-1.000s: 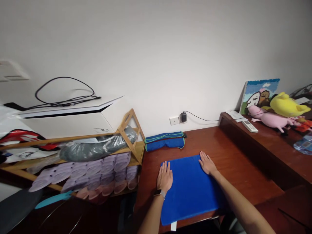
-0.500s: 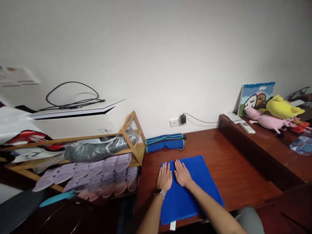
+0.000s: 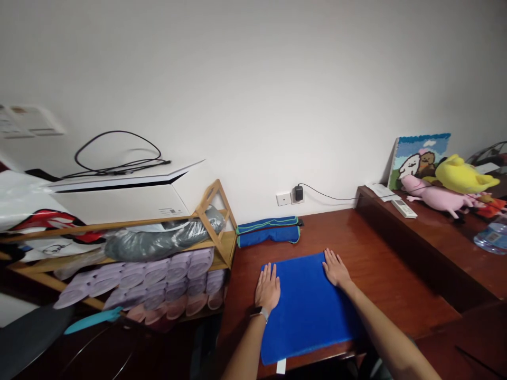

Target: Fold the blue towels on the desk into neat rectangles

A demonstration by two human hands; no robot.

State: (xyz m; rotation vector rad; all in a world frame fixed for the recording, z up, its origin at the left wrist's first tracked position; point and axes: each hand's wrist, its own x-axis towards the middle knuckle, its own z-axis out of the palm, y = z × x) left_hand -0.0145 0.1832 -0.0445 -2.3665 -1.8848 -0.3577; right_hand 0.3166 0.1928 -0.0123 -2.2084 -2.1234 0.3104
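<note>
A blue towel [image 3: 304, 306] lies flat on the dark wooden desk [image 3: 380, 264], its near edge at the desk's front. My left hand [image 3: 268, 287] rests flat on the towel's left edge, fingers stretched out, a watch on its wrist. My right hand [image 3: 336, 268] lies flat at the towel's far right corner, fingers spread. Neither hand holds anything.
Folded blue cloths [image 3: 267, 230] sit by the wall under a socket with a charger [image 3: 298, 192]. A wooden rack [image 3: 214, 227] with purple slippers stands left. A raised shelf [image 3: 431, 232] on the right carries plush toys [image 3: 451, 187], a remote [image 3: 404, 208] and a water bottle [image 3: 491, 237].
My right hand slid from the towel's middle beside my left hand out to the far right corner. One second ago it was at that same corner. My left hand stayed put.
</note>
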